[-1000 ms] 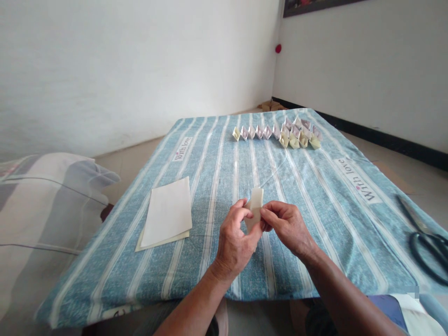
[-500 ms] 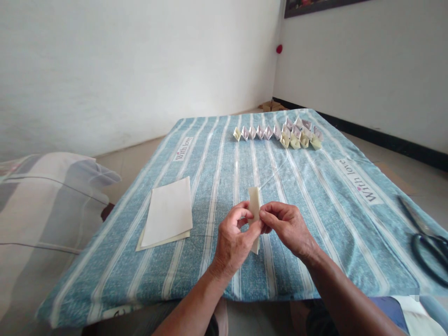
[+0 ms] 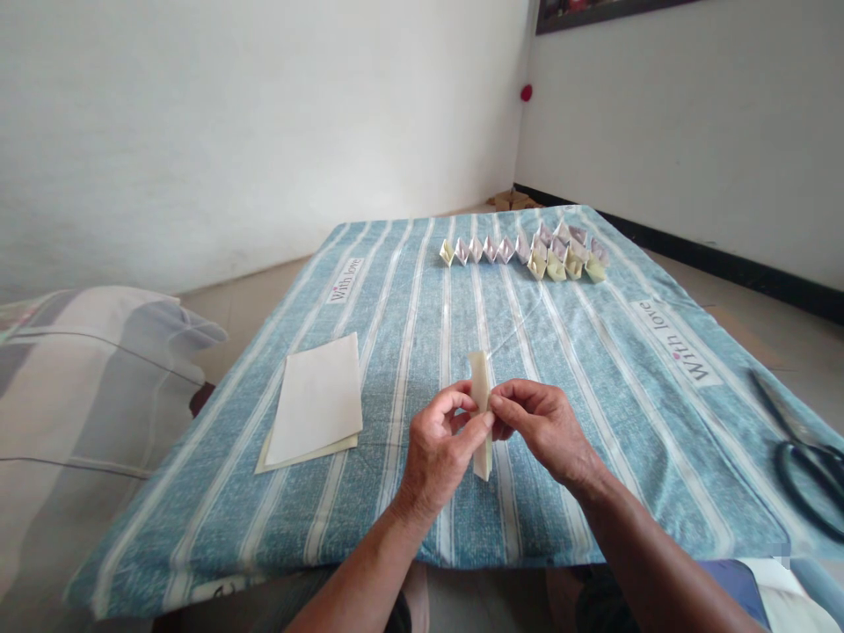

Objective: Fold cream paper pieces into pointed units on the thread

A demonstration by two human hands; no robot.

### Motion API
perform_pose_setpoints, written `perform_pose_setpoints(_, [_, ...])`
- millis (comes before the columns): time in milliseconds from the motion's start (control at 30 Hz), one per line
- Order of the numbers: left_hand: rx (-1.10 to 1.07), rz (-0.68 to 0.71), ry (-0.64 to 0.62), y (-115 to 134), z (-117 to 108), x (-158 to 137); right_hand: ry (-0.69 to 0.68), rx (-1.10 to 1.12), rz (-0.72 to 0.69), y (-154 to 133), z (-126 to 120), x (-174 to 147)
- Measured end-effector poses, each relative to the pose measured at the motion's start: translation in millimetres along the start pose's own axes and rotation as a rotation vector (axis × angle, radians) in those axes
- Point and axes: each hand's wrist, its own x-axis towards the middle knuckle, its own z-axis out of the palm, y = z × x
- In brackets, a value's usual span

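Observation:
A narrow folded strip of pale cream paper (image 3: 480, 378) stands lengthwise between my hands, above the striped cloth. My left hand (image 3: 443, 444) pinches it around the middle, thumb on the near face. My right hand (image 3: 544, 431) is closed at the strip's right edge, its thumb and forefinger pinching the paper there; the other fingers are curled and partly hidden. Off to the left lies a small stack of cream and white paper sheets (image 3: 320, 400). Several folded paper pieces (image 3: 491, 250), pale yellow and lilac, stand in rows at the far side.
A blue striped cloth (image 3: 389, 501) covers the table. Black-handled scissors (image 3: 808, 453) lie at the right edge. A checked fabric-covered shape (image 3: 85, 422) stands beside the table at left. White walls (image 3: 264, 114) rise behind.
Both hands stay nearly in place. My left thumb has shifted slightly on the strip, and the strip's lower end has turned a little.

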Motion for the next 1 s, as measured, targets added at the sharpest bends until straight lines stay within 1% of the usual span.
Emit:
perform_pose_setpoints(133, [0.026,0.012,0.012,0,-1,1,0.044,-0.065,-0.012,-1,1,0])
perform_pose_setpoints(233, [0.095,0.049,0.019,-1,-1,0,0.075,-0.108,-0.02,-1,2,0])
perform_pose_setpoints(300, [0.178,0.124,0.032,-3,-1,0,0.101,-0.136,-0.008,0,3,0])
perform_pose_setpoints(400, [0.347,0.278,0.055,-6,0,-2,0.131,-0.213,-0.011,3,4,0])
perform_pose_setpoints(500, [0.529,0.415,0.063,-8,1,-3,0.138,-0.302,-0.043,5,4,0])
perform_pose_setpoints(567, [0.617,0.481,0.067,-8,1,-4,0.131,-0.336,-0.051,5,4,0])
perform_pose_setpoints(667, [0.701,0.548,0.078,-9,2,-3,0.133,-0.366,-0.064,6,5,0])
perform_pose_setpoints(767, [0.79,0.625,0.096,-14,3,-2,0.168,-0.438,-0.117,8,8,-1])
perform_pose_setpoints(900, [0.893,0.763,0.144,-22,2,0,0.241,-0.581,-0.186,12,13,-2])
perform_pose_setpoints(1000, [0.938,0.827,0.192,-25,2,2,0.319,-0.692,-0.195,13,16,-2])
